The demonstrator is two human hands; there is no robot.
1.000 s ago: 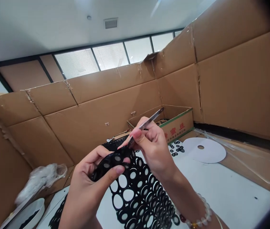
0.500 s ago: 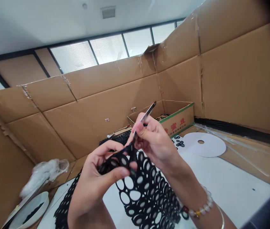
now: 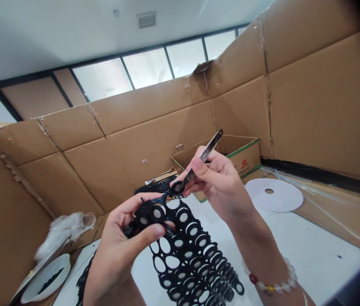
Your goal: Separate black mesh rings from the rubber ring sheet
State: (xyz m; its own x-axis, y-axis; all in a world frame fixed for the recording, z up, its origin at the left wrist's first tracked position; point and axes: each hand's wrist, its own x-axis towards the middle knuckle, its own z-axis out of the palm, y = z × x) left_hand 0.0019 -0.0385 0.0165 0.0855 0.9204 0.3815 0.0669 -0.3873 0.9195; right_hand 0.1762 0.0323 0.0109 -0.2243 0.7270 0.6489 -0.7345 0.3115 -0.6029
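Observation:
My left hand [image 3: 135,229] is closed around the gathered upper edge of a sheet of joined black rings [image 3: 195,250], thumb in front. The sheet hangs down over the white table surface, several of its rings filled with pale discs. My right hand [image 3: 213,178] pinches metal tweezers [image 3: 203,159], their rounded end pointing up and right. At the lower tip of the tweezers is a small black ring [image 3: 177,186], just above the sheet's top edge. Whether that ring is joined to the sheet I cannot tell.
Behind my hands stands a cardboard box [image 3: 243,155] with a green edge. A white disc with a centre hole [image 3: 274,194] lies at the right. On the left are a white bowl [image 3: 48,278] holding something dark and a crumpled plastic bag [image 3: 68,231]. Tall cardboard walls [image 3: 142,131] surround the table.
My right hand has moved right, away from my left, with the tweezers. A black ring now shows at their tip. The sheet's top edge is more spread out to view.

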